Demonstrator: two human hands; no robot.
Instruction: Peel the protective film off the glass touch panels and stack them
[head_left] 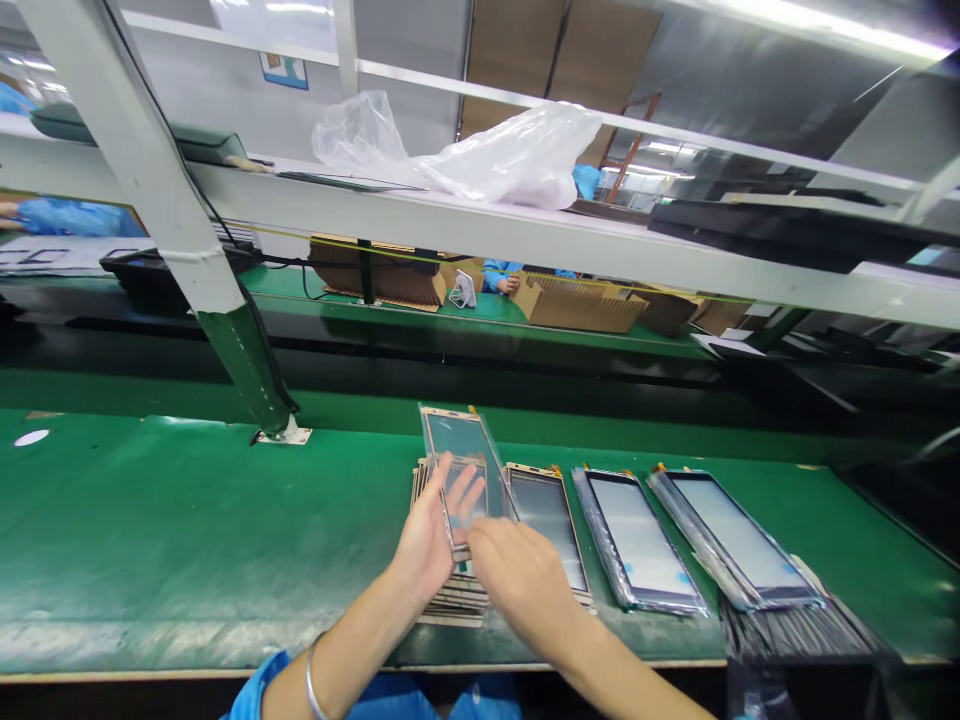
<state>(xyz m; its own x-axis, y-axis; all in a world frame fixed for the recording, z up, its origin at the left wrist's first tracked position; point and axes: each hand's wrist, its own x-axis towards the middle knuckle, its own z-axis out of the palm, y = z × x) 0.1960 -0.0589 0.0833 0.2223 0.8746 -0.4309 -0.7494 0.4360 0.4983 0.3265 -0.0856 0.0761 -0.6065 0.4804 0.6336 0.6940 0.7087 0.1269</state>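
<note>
A clear touch screen panel [459, 432] with a thin gold border is tilted up above the bench. My left hand [426, 535] holds it from behind and along its left edge, and its fingers show through the glass. At the lower edge my right hand [521, 575] is closed with curled fingers; its fingertips are partly hidden. Beneath both hands lies a stack of gold-edged panels [456, 605]. Just right of it is another gold-bordered stack [551, 520]. Two stacks of black-bordered panels, a nearer one [637, 540] and a farther one [739, 535], look wrapped in clear film.
Dark thin sheets [799, 630] lie at the bench's front right. A slanted post [232, 330] stands on the green bench [187, 530] at left. Behind run a dark channel and a shelf with plastic bags [517, 160]. Across, a co-worker's hand [508, 284] touches a cardboard box [581, 305].
</note>
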